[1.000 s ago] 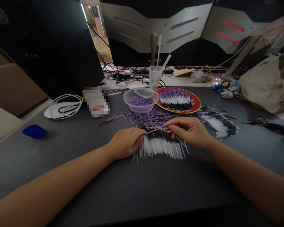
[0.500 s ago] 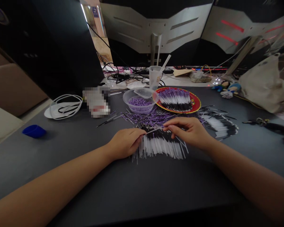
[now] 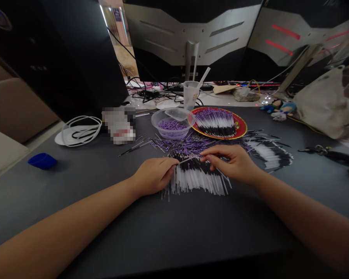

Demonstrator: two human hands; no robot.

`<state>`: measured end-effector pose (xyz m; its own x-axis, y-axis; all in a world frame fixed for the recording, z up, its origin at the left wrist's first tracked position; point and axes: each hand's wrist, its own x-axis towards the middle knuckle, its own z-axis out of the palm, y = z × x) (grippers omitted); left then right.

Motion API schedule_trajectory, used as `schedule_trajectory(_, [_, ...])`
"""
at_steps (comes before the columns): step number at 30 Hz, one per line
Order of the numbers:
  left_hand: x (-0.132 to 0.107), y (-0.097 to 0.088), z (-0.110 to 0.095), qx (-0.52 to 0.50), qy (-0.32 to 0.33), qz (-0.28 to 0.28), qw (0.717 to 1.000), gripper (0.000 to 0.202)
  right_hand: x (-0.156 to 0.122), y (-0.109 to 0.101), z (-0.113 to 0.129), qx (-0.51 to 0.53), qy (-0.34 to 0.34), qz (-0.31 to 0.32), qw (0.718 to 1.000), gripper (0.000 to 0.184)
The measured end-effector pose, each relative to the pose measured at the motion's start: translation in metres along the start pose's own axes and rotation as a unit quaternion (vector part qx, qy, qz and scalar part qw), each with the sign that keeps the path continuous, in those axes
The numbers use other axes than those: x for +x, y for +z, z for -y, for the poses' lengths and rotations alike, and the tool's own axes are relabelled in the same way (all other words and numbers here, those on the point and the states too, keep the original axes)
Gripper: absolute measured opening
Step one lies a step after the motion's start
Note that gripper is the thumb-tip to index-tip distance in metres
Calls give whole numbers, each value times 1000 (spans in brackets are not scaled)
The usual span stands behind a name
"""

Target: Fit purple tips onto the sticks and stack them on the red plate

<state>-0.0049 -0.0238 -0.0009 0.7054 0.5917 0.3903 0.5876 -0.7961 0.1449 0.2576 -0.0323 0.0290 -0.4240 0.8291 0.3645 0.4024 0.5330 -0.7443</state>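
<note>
My left hand (image 3: pixel 154 176) is closed on one end of a thin whitish stick (image 3: pixel 187 159). At the stick's other end, the thumb and forefinger of my right hand (image 3: pixel 228 161) are pinched together; whatever small part sits between those fingertips is too small to make out. Below both hands lies a row of white-and-black sticks (image 3: pixel 197 180), their white ends toward me. Just behind it is a loose heap of small purple pieces (image 3: pixel 177 145). A clear plastic bowl (image 3: pixel 174 134) with more purple pieces stands behind the heap.
A red plate (image 3: pixel 242 126) bears sticks with purple ends. More white-and-black sticks (image 3: pixel 267 153) lie to the right. Around these are a plastic cup (image 3: pixel 189 96), a blue cap-like object (image 3: pixel 42 161), a coiled white cable (image 3: pixel 81 131), keys (image 3: pixel 320 149) and monitors (image 3: pixel 192 31).
Both hands hold nearly the same place and grip, with the stick still stretched between them. Only a very slight shift of the fingers shows.
</note>
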Motion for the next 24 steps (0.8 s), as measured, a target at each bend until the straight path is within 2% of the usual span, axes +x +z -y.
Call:
schedule_trajectory(7, [-1, -1, -1, 17, 12, -6, 1000, 23, 1, 0, 2, 4, 6, 5, 1000, 18])
schedule_trajectory(13, [0, -2, 0, 40, 27, 15, 999, 24, 0, -1, 1, 8, 0, 7, 1000, 16])
schedule_trajectory(19, [-1, -1, 0, 45, 30, 2, 999, 22, 1, -1, 2, 22, 13, 26, 999, 17])
schedule_trajectory(24, [-1, 2, 0, 75, 58, -27, 995, 19, 0, 1, 5, 36, 15, 63, 997, 17])
